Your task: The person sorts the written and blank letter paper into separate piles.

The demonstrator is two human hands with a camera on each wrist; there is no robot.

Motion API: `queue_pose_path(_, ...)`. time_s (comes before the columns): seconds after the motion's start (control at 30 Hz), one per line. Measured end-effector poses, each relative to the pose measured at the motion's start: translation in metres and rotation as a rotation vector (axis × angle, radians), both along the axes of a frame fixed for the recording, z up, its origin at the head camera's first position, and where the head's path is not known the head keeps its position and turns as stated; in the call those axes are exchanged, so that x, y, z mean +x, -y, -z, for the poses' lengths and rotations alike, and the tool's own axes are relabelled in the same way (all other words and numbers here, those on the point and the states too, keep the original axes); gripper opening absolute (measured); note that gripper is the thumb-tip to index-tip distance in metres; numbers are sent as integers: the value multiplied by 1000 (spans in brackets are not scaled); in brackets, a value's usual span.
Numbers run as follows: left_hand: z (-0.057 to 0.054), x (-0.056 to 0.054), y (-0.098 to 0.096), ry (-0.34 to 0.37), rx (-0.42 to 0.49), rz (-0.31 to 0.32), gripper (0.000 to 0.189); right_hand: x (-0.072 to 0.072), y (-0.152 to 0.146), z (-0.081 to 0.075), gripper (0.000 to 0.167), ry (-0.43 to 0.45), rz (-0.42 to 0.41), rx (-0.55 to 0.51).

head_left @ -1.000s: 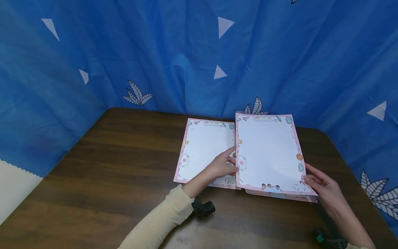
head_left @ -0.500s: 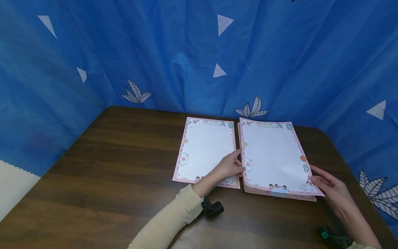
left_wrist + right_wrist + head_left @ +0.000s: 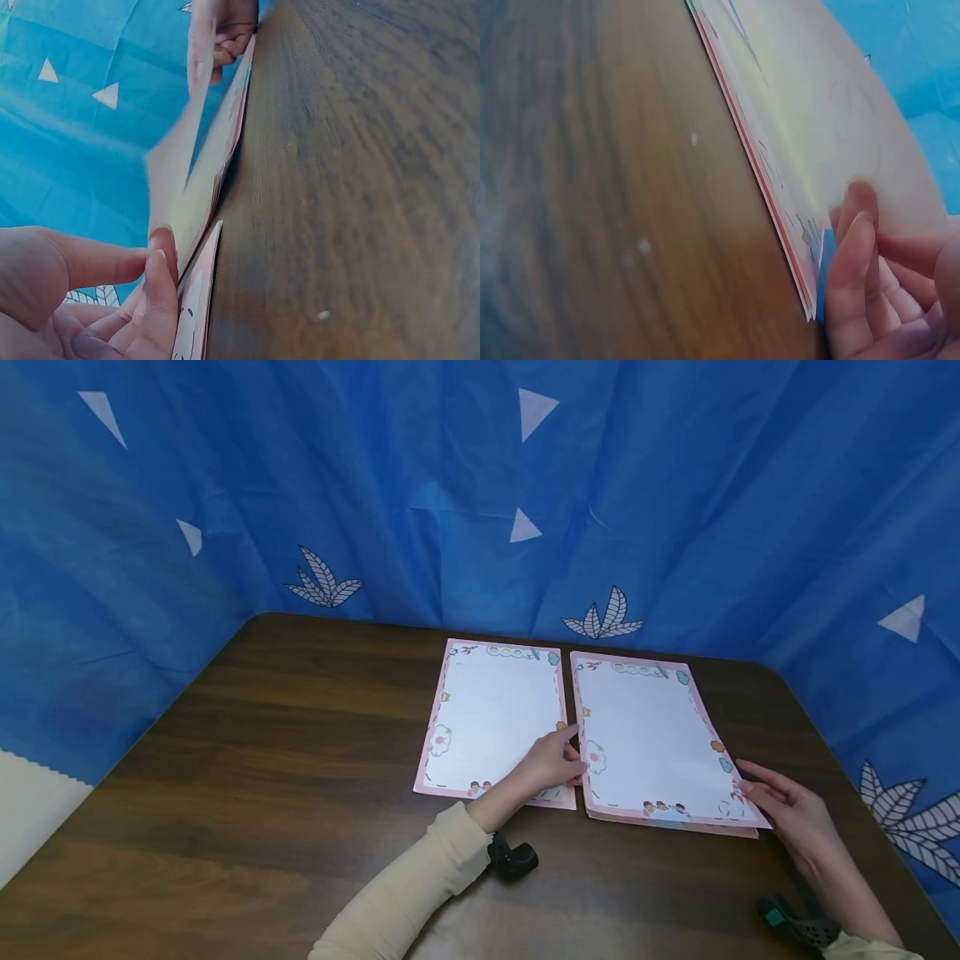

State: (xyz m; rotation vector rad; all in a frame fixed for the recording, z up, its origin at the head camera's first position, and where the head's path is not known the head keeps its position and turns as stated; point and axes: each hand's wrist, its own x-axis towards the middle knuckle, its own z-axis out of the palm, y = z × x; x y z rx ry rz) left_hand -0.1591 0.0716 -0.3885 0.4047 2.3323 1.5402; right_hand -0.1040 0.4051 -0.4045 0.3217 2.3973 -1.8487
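A white sheet of paper with a pink, cartoon-decorated border is held by both hands over a stack of similar sheets. My left hand pinches its left edge between thumb and fingers. At the lower right corner, my right hand grips the sheet the same way. Both wrist views show the sheet raised at an angle from the stack, its near edge bowed. Left of this stack lies another bordered sheet, partly covered by my left hand and forearm.
The dark wooden table carries both paper piles near its back edge. A blue curtain with white triangles and leaves hangs behind and around it. Black wrist devices, such as the left one, sit on both wrists.
Both hands have brought the sheet off the left pile's edge, rightward and down over the right stack, so the left pile's right border now shows. Lately the sheet has moved slightly.
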Motion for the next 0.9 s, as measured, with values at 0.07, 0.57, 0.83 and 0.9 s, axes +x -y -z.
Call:
queue_pose_path(0.07,0,0,0,3,-9,2,64,0,1,1,50,-2,7,85)
queue_pose_path(0.57,-2,2,-1,-28,-93,19,54,-2,7,5,61,-50,-20,532)
queue_pose_path(0.83,0,1,-2,-49,-125,23,55,-1,10,4,64,-27,-51,516)
queue_pose_path(0.9,0,1,-3,-48,-137,22,55,-1,10,3,64,-32,-64,522)
